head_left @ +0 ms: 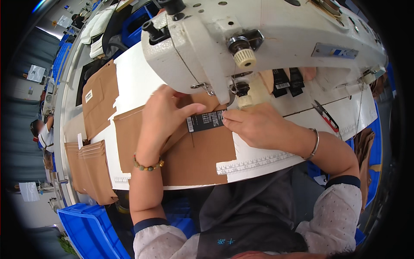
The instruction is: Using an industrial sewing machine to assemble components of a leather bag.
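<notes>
A black care label [206, 121] with pale print lies across a piece of brown fabric [194, 159], just in front of the sewing machine's needle area [228, 101]. My right hand [258, 125] pinches the label's right end between thumb and fingertips. On the label's other side, my left hand [166, 112] rests on the cloth, its thumb stretched toward the label and apart from the fingers. Those fingers are partly hidden behind the hand. A fold of brown cloth runs beneath the machine head [194, 56].
Red-handled thread snips [326, 117] lie to the right, below more black labels [289, 80]. Brown cut pieces [101, 99] and a stacked brown bundle [90, 168] sit at the left. A printed ruler scale [263, 163] follows the table's front edge. A blue bin [92, 228] stands lower left.
</notes>
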Action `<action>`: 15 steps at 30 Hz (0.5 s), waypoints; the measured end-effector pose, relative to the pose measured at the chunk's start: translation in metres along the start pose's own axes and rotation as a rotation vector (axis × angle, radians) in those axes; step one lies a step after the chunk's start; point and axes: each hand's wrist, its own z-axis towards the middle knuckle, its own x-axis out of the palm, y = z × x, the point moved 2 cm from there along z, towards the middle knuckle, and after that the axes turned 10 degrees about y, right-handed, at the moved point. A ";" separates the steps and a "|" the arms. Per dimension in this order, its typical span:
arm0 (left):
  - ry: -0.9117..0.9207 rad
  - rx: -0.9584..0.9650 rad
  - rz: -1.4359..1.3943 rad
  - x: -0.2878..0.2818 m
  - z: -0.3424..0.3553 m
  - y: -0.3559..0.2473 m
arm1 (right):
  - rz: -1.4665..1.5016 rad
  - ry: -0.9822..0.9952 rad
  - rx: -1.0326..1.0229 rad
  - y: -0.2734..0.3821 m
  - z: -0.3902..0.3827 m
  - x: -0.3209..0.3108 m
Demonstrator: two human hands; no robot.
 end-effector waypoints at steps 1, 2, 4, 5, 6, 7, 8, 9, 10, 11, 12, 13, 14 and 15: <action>-0.033 -0.022 0.193 -0.010 0.000 0.006 | 0.009 0.006 -0.009 -0.001 0.000 0.001; -0.066 -0.043 0.386 -0.019 0.000 0.012 | 0.018 0.011 -0.018 -0.001 0.000 0.002; 0.008 -0.071 0.334 -0.025 -0.001 0.020 | 0.013 0.022 -0.019 0.000 0.002 0.002; 0.040 -0.113 0.224 -0.028 -0.003 0.023 | 0.009 0.038 -0.018 0.001 0.004 0.003; 0.078 -0.150 0.110 -0.027 -0.002 0.018 | 0.009 0.037 -0.015 0.000 0.003 0.003; 0.079 -0.149 0.112 -0.029 -0.004 0.011 | 0.010 0.022 -0.023 0.000 0.002 0.004; -0.115 -0.038 0.171 -0.036 -0.011 -0.001 | 0.010 0.008 -0.032 0.000 0.002 0.004; -0.305 0.078 0.225 -0.040 -0.018 -0.019 | 0.009 0.008 -0.024 0.000 0.000 0.004; -0.304 0.078 0.228 -0.039 -0.025 -0.031 | 0.023 -0.014 -0.008 0.001 0.000 0.004; -0.300 0.171 0.310 -0.036 -0.032 -0.045 | 0.037 -0.037 0.008 0.001 0.000 0.004; -0.293 0.264 0.391 -0.032 -0.041 -0.057 | 0.040 -0.038 0.009 0.001 0.001 0.003; -0.178 0.258 0.402 -0.027 -0.050 -0.065 | 0.038 -0.045 0.022 0.002 0.001 0.000; -0.175 0.260 0.404 -0.021 -0.056 -0.068 | 0.037 -0.052 0.037 0.001 0.001 -0.001; -0.103 0.235 0.392 -0.013 -0.063 -0.069 | 0.037 -0.055 0.039 0.001 0.000 -0.001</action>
